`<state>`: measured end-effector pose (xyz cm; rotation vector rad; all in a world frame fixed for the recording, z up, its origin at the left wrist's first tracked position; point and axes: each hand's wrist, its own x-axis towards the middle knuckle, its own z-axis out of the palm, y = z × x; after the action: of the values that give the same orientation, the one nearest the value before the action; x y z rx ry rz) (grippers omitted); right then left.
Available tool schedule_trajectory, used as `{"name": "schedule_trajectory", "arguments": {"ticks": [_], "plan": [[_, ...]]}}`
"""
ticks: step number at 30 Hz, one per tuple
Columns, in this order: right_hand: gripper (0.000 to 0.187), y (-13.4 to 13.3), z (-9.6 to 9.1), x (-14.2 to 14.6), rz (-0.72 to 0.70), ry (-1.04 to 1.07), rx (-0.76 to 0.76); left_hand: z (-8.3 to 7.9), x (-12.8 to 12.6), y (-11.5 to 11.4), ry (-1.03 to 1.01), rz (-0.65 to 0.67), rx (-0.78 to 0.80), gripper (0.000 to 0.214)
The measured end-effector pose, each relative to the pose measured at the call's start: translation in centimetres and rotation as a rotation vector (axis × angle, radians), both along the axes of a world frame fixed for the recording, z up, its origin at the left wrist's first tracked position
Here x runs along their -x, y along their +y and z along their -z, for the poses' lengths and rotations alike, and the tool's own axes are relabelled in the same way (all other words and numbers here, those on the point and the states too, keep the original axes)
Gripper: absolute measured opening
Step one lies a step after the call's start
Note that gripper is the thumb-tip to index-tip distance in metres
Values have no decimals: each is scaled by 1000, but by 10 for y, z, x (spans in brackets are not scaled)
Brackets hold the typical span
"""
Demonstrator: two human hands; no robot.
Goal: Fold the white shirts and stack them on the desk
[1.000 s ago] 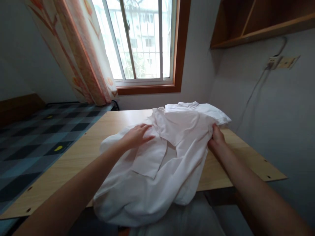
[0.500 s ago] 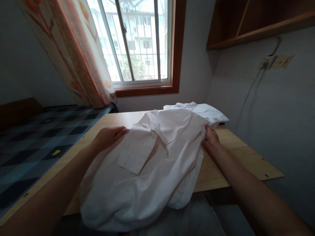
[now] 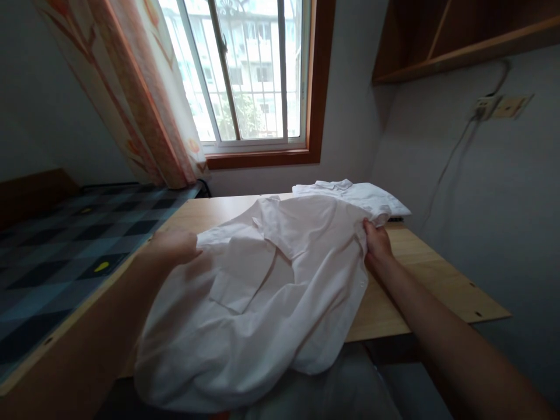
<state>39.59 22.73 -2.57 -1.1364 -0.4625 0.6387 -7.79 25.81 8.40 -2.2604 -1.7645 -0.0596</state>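
Two hands hold one white shirt [image 3: 315, 297], spread between them on the table [image 3: 437, 280]. The left hand [image 3: 175, 245], blurred, is over the table's left edge, its fingers closed on the shirt's left side. The right hand [image 3: 377, 240], near the table's right edge, grips the shirt's right side, thumb uppermost. The shirt lies directly right of the left hand and left of the right one; its one collar [image 3: 280, 227] is between the hands, one flap [image 3: 245, 280] lies folded over its left half, and its lower part hangs past the table's near edge.

A second white shirt [image 3: 359, 195], folded, rests at the far right corner, just beyond the right hand. Two dark holes mark the near right corner. Left of the table is one bed [image 3: 52, 251], its checked cover bearing two yellow patches. Beyond the far edge are one window [image 3: 258, 76] and one curtain [image 3: 144, 99]
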Motion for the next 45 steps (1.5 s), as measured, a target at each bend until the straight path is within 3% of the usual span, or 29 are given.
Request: {"name": "schedule_trajectory", "arguments": {"ticks": [2, 3, 5, 6, 7, 10, 12, 15, 18, 21, 25, 28, 32, 36, 38, 40, 43, 45], "plan": [[31, -5, -5, 3, -59, 1, -40, 1, -34, -9, -3, 41, -66, 52], [35, -8, -7, 5, -98, 1, -64, 3, -54, -15, -35, 139, -79, 60], [41, -11, -8, 6, -164, -2, -106, 11, -91, -25, -108, 308, -10, 79], [43, -12, -8, 6, -176, -5, -122, 17, -106, -28, -123, 312, 33, 86], [44, -11, -7, 5, -172, -9, -133, 24, -117, -30, -124, 311, 61, 84], [41, -6, -2, 2, -117, 4, -144, 39, -124, -29, -102, 361, 23, 48], [37, -1, 3, 1, -107, 39, -141, 41, -114, -23, -81, 473, -35, 38], [35, 4, 8, 4, -126, 67, -159, 36, -92, -15, -76, 614, -87, 44], [32, 7, 11, 6, -93, 37, -125, 27, -69, -13, -128, 633, -118, 46], [31, 8, 13, 3, -51, 39, -75, 16, -38, -14, -151, 490, -167, 47], [28, 9, 13, -3, -31, 55, -96, 1, 17, -15, -61, 72, -274, 49], [26, 9, 14, -3, -23, 66, -99, -8, 57, -18, 27, -141, -318, 52], [26, 9, 12, 0, -34, 80, -118, -10, 99, -18, 77, -275, -270, 56], [28, 7, 10, 2, -31, 62, -130, -2, 115, -3, 45, -313, 0, 49], [32, 5, 7, 3, -42, 50, -139, 0, 103, 6, 67, -290, 20, 45], [34, 1, 3, 4, -48, 31, -154, -2, 74, 13, 81, -217, -114, 47], [39, -7, -5, 10, -81, 4, -188, -5, 5, 20, -67, 51, -254, 48], [45, -12, -10, 14, -129, -17, -222, -3, -47, 24, -138, 229, -233, 45]]}}
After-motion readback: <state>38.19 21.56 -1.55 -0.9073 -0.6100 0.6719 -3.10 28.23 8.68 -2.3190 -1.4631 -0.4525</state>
